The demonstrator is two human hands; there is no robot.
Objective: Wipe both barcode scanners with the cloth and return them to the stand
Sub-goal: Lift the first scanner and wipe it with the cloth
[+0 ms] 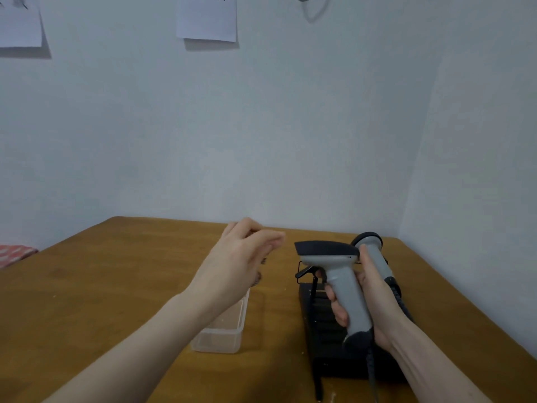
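My right hand (369, 303) grips the handle of a grey barcode scanner (337, 266) with a black head, held upright above the black stand (322, 324). Its cable hangs down from the handle's bottom. A second grey scanner (374, 254) sits behind it, leaning on the stand, its coiled cable trailing to the right. My left hand (241, 257) hovers over the table, left of the scanners, fingers apart and holding nothing. I see no cloth that I can identify with certainty; something dark peeks from under my left hand.
A clear plastic container (226, 330) lies on the wooden table (101, 286) beneath my left forearm. The table stands in a room corner, walls behind and to the right. A red patterned fabric (14, 254) shows past the table's left edge.
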